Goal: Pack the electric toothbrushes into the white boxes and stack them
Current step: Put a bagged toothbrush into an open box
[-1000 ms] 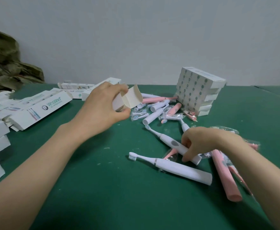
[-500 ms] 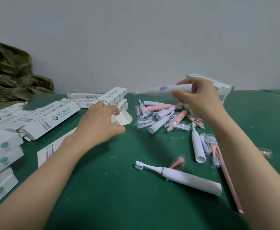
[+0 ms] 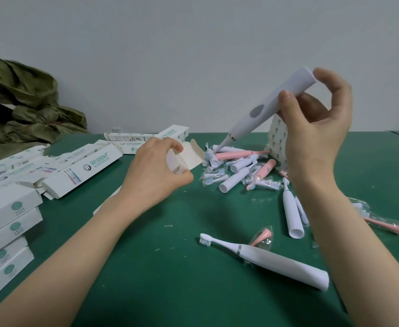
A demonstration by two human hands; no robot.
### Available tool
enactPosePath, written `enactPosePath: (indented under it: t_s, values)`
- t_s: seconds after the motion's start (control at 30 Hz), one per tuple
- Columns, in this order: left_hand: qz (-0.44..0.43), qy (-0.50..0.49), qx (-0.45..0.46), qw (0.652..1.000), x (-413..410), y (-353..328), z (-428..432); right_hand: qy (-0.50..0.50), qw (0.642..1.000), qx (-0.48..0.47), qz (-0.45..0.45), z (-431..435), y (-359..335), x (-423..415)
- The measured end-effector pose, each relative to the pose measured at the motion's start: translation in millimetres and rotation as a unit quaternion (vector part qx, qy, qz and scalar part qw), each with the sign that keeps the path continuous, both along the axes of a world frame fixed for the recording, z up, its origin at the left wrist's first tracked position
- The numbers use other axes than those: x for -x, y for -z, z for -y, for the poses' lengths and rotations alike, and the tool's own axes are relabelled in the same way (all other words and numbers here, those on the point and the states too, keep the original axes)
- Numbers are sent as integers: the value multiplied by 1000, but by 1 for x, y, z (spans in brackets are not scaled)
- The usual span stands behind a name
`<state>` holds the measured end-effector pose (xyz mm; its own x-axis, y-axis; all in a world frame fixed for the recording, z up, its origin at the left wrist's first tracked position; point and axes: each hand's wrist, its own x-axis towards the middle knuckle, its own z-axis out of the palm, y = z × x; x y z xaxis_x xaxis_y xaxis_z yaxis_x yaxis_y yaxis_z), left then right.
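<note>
Toothbrush [image 3: 268,107] tipped head-down from level, right fingers [image 3: 288,100] pinching it, left fingers [image 3: 169,143] gripping open-flapped white box [image 3: 191,158]

Boxes [image 3: 85,168] L, brush pile [image 3: 238,171] R, on table [image 3: 146,267].

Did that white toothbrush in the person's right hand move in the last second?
Yes. The white toothbrush rose off the green table; the right hand holds it tilted, head down, over the loose pile.

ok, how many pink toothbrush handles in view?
2, both in the pile: back pink handle lies crosswise, right pink handle sits beside the box stack. More may hide behind the right forearm.
</note>
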<state>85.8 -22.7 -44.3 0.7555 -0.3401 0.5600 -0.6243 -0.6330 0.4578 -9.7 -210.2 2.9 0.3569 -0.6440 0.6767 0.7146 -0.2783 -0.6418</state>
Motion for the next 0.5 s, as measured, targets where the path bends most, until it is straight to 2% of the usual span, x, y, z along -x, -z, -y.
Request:
enactPosePath:
  t_s: [0.13,0.33,0.5]
  values:
    - [5,5,-3,1000,3,-4,0,-17,997,35,59,-12,0,2]
    - [4,-37,-41,999,-2,-1,-2,-4,993,0,114,-20,3,-1]
    - [23,-6,-2,1000,0,-2,0,-36,998,-35,45,-25,16,-12]
